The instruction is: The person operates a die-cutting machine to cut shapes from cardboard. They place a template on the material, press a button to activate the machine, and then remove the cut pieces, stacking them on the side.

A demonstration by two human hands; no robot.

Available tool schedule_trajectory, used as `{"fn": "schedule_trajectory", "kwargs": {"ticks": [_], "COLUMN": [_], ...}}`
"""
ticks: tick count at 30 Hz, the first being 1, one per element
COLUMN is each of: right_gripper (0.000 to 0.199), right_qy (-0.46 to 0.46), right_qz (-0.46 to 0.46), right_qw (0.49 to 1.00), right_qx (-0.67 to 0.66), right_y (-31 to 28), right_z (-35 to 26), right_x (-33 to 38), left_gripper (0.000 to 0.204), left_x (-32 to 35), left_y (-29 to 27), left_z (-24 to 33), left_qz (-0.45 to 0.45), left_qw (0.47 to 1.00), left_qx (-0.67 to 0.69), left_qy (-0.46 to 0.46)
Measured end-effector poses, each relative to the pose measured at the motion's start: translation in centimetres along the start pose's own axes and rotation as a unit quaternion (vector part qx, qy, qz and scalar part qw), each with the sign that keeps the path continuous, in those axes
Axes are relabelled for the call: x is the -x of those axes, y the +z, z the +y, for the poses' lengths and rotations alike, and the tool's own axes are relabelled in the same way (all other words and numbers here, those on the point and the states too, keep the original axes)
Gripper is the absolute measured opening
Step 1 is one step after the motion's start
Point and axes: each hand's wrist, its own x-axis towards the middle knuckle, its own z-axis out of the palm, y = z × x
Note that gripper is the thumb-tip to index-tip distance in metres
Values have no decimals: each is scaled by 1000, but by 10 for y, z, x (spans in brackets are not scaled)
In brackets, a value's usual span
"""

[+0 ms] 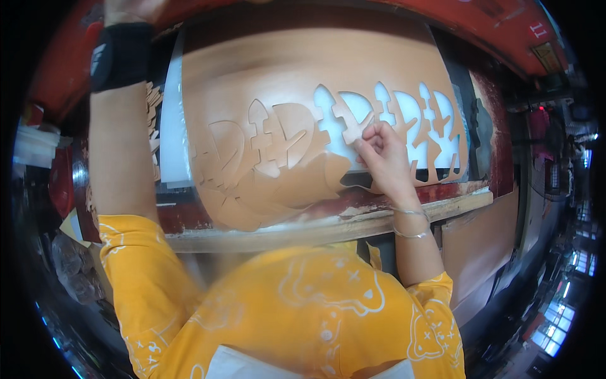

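A large tan sheet, like leather (271, 69), lies before me with a row of shaped cuts along its near part. Through the openings right of centre shows a white board (325, 101); further left, the cut shapes (293, 120) still sit in the sheet. My right hand (386, 158) is closed in a pinch on a small pale cut-out piece (355, 129), just over an opening. At the far left my left hand (134, 9) reaches up past the sheet to the red machine; its fingers are outside the picture.
Several cut pieces (153, 114) are piled beside my left forearm. A red machine part (505, 28) spans the far side. The worn red table ends in a pale wooden edge strip (353, 222) near my body. A brown board (480, 249) stands at the lower right.
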Motion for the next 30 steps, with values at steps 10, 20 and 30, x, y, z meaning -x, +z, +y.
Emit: {"fn": "schedule_trajectory", "kwargs": {"ticks": [10,20,30], "right_gripper": [40,58,69], "right_qy": [190,226,205], "right_qz": [-321,-600,-518], "right_qw": [922,767,798], "right_qx": [-102,-30,-229], "right_y": [-20,13,10], "right_z": [7,3,-3], "right_x": [34,-7,15], "left_gripper": [30,48,37], "left_x": [208,276,268], "left_y": [-34,-57,-51], "left_z": [-42,-50,-43], "left_qz": [-453,-525,-539], "left_qw": [803,747,749], "left_qx": [-386,-406,-385], "left_qy": [35,46,4]}}
